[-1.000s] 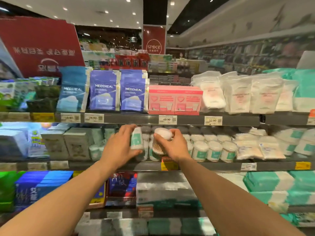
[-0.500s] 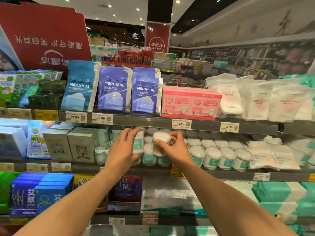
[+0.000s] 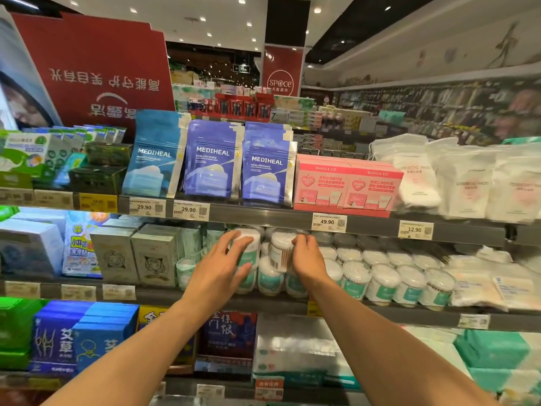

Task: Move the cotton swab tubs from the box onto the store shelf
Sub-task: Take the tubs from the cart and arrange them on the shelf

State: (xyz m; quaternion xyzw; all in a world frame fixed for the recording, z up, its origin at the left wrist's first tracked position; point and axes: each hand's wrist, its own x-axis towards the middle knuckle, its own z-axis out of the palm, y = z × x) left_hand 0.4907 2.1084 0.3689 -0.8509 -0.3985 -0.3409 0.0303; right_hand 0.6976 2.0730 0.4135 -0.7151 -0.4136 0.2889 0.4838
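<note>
Both hands reach into the middle shelf, where clear round cotton swab tubs with teal labels stand in rows. My left hand grips one tub from its left side, on top of the lower row. My right hand holds a second tub with its barcode facing me, also on the upper layer. The two held tubs are side by side just under the shelf above. The box is not in view.
The upper shelf edge with price tags hangs close over the tubs. Grey boxes stand left of the tubs, flat cotton pad packs right. Mask pouches and pink boxes fill the top shelf.
Both hands have pushed further into the shelf with their tubs, which now sit on the stacked row. The camera has moved closer.
</note>
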